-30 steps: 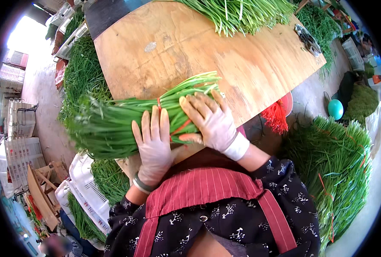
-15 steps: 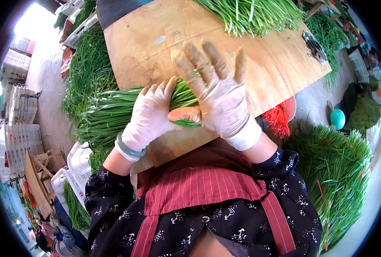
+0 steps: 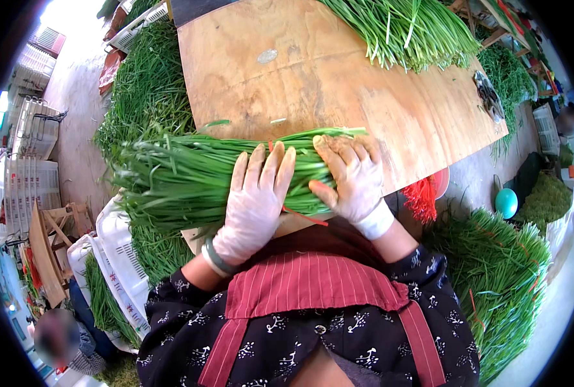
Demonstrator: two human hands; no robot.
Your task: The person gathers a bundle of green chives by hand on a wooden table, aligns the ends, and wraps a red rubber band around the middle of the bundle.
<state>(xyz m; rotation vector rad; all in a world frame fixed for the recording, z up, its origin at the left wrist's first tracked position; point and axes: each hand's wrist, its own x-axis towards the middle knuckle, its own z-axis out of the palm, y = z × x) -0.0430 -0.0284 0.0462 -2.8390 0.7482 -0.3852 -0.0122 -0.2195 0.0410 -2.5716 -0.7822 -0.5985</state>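
A thick bundle of garlic chives (image 3: 183, 168) lies crosswise on the near part of the wooden board (image 3: 287, 97), leafy ends to the left. My gloved left hand (image 3: 254, 200) rests on its middle, fingers stretched out flat over the stalks. A red tie (image 3: 305, 217) shows on both sides of that hand and is otherwise hidden under it. At the stem ends, my gloved right hand (image 3: 353, 174) curls its fingers over the stalks, its thumb on the near side.
Another heap of chives (image 3: 409, 29) lies at the board's far edge. Dark scissors (image 3: 488, 97) sit at the right corner. Red strings (image 3: 421, 197) hang beside the board. Tied chive bundles (image 3: 493, 277) are stacked at right; loose greens (image 3: 145, 84) and a white crate (image 3: 119, 258) flank the left.
My right hand, raised with fingers spread, has come down onto the stem ends. My left hand has gone from gripping the bundle to lying flat on it, farther right. The red tie now shows.
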